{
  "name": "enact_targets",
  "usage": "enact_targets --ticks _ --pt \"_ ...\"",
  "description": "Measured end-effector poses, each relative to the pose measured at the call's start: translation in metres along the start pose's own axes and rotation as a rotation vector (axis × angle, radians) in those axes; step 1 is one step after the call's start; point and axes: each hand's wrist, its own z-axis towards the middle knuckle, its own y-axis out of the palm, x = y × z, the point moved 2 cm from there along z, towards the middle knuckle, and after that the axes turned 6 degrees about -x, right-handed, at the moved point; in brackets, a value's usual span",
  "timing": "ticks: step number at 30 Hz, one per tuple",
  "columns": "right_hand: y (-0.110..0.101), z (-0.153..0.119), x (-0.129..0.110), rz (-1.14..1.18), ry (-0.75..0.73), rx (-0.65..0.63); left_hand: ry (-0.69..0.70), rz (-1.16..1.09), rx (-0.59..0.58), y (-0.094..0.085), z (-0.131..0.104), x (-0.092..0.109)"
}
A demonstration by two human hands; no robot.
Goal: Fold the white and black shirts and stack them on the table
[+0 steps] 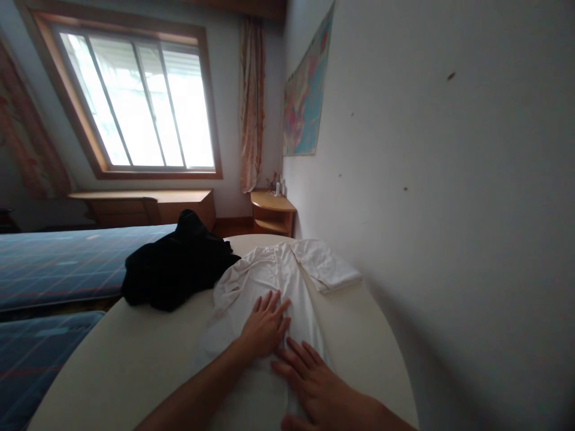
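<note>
The round bench (121, 353) lies beneath the white shirt (275, 272), which is spread out, creased; a black garment (179, 263) sits crumpled left of the shirt. My left hand (265, 326) and right hand (312, 377), close together, splay palm-down over it, gripping nothing. I seem to be smoothing; next calls for pressing creases outward.

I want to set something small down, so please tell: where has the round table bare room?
Bare tabletop shows at left, between the black cloth, left forearm and left rim, and at right, between the white sleeve, right forearm and rim by the wall. The middle is crowded with the white garment, left hand and right hand.
</note>
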Motion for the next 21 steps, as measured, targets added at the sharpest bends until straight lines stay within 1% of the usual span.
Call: enact_targets --ticks 1,3,5,7,9,10,11,13,14,16,19,21 --pt "-0.001 0.001 0.0 0.004 0.014 0.038 0.008 -0.004 -0.021 0.0 -0.002 0.001" --pt "-0.005 0.004 0.004 0.017 0.064 0.157 0.05 -0.023 -0.052 -0.002 -0.009 0.005" --pt "-0.012 0.008 0.014 0.032 0.128 0.272 0.142 -0.054 -0.058 -0.008 -0.022 0.011" --pt "-0.021 0.014 0.029 0.041 0.179 0.346 0.275 -0.083 -0.055 -0.018 -0.04 0.02" --pt "-0.03 0.021 0.045 0.029 0.2 0.391 0.447 -0.095 -0.081 -0.03 -0.061 0.031" --pt "-0.034 0.025 0.052 0.015 0.197 0.397 0.545 -0.099 -0.117 -0.035 -0.071 0.037" --pt "-0.037 0.03 0.059 -0.004 0.191 0.393 0.644 -0.092 -0.159 -0.039 -0.08 0.042" --pt "-0.041 0.038 0.069 -0.042 0.181 0.358 0.788 -0.053 -0.212 -0.042 -0.093 0.05" --pt "-0.041 0.041 0.074 -0.057 0.184 0.33 0.83 -0.025 -0.218 -0.04 -0.096 0.052" --pt "-0.039 0.046 0.078 -0.089 0.196 0.263 0.863 0.025 -0.184 -0.028 -0.097 0.055" --pt "-0.036 0.046 0.076 -0.163 0.214 0.194 0.857 0.049 -0.098 0.006 -0.092 0.059" --pt "-0.038 0.041 0.069 -0.212 0.233 0.198 0.825 0.022 -0.065 0.033 -0.089 0.066"
